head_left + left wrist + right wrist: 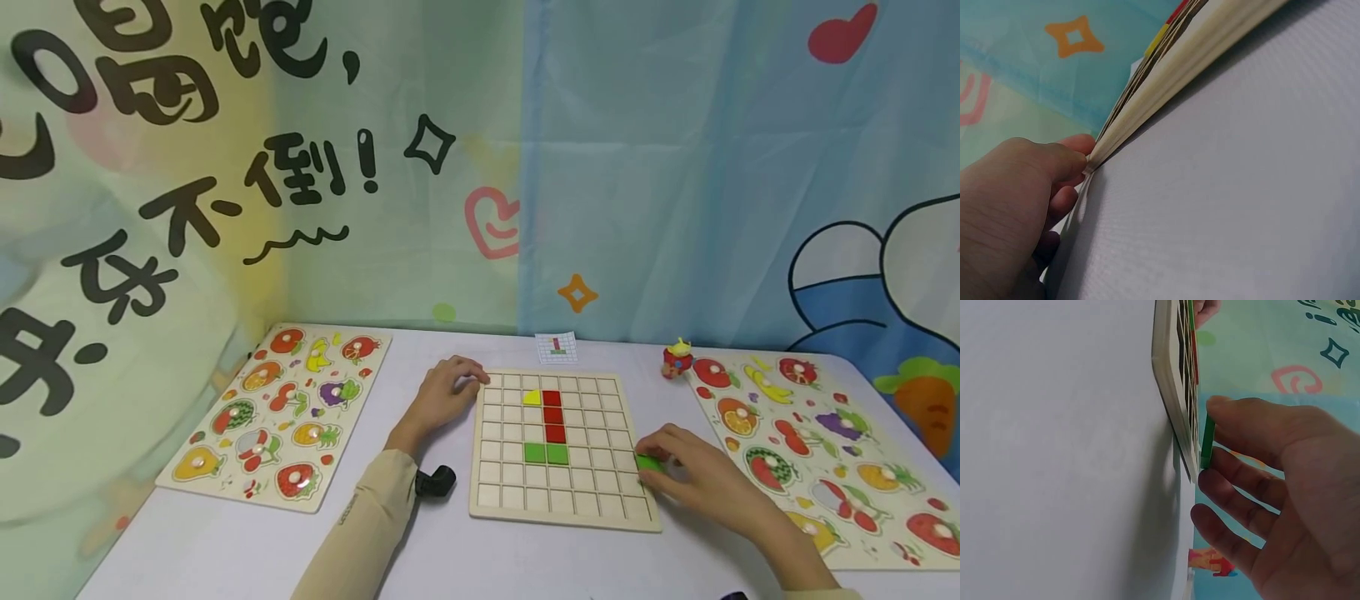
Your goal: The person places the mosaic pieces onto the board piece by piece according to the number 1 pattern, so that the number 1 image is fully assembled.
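Note:
A wooden grid board (600,481) lies on the white table. On it are a column of red squares (552,415), a yellow quarter-round piece (532,398) and two green squares (546,453) at the column's foot. My left hand (444,398) pinches the board's far left corner between thumb and fingers, as the left wrist view shows at the board's edge (1147,103). Between thumb and fingers, my right hand (701,475) holds a green tile (1208,440) close over the board's right edge. The right wrist view shows this tile edge-on.
A small card (557,348) printed with a grid pattern lies behind the board. Fruit puzzle boards stand at the left (262,417) and right (832,450). Near the right one is a small red toy figure (677,360). A printed curtain (645,167) hangs behind the table.

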`<move>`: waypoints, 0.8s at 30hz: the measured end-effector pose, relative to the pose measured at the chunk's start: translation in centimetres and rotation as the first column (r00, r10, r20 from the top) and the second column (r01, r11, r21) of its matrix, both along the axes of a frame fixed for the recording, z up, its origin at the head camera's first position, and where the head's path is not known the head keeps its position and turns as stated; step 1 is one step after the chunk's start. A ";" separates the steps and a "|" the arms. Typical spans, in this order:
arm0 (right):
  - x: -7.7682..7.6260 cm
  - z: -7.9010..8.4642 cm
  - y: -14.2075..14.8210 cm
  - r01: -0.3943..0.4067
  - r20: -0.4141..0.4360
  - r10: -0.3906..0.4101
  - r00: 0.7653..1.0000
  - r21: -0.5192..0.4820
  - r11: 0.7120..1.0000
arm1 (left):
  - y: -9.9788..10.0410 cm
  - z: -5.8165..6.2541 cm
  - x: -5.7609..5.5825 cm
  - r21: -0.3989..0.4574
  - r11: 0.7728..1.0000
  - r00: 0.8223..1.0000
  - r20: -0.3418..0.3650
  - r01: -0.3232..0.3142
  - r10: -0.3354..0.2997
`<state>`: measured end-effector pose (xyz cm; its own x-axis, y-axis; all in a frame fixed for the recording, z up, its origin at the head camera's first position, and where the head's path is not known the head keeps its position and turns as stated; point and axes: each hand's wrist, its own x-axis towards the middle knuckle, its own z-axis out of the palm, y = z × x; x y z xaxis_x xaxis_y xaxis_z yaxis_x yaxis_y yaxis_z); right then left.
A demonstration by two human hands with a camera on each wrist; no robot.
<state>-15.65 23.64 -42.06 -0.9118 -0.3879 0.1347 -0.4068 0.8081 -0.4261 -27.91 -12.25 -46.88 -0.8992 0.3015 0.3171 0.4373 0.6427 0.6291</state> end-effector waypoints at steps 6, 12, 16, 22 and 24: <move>-0.3 0.0 -0.6 0.004 0.018 -0.004 1.000 -0.006 1.000 | 0.0 -0.1 0.0 -0.006 1.000 1.000 -0.005 0.002 -0.002; -0.6 0.0 -1.3 -0.024 0.019 0.025 1.000 -0.023 0.999 | -0.1 -0.1 0.0 -0.013 1.000 1.000 0.005 0.002 -0.002; -0.8 -0.2 -1.9 -0.051 -0.004 0.051 0.999 -0.042 0.998 | -0.1 0.0 0.1 -0.008 1.000 1.000 0.005 0.006 -0.006; -1.2 -0.3 -2.9 -0.079 -0.042 0.077 0.996 -0.070 0.994 | -0.1 0.1 0.1 -0.008 1.000 1.000 0.007 0.010 -0.010; -1.2 -0.3 -3.2 -0.076 -0.044 0.073 0.996 -0.071 0.995 | -0.1 0.2 0.1 -0.008 1.000 1.000 0.006 0.008 -0.008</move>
<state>-16.84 20.41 -42.40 -0.8739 -0.4422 0.2018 -0.4829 0.7423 -0.4646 -27.84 -12.33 -46.70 -0.8986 0.3115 0.3089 0.4387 0.6444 0.6263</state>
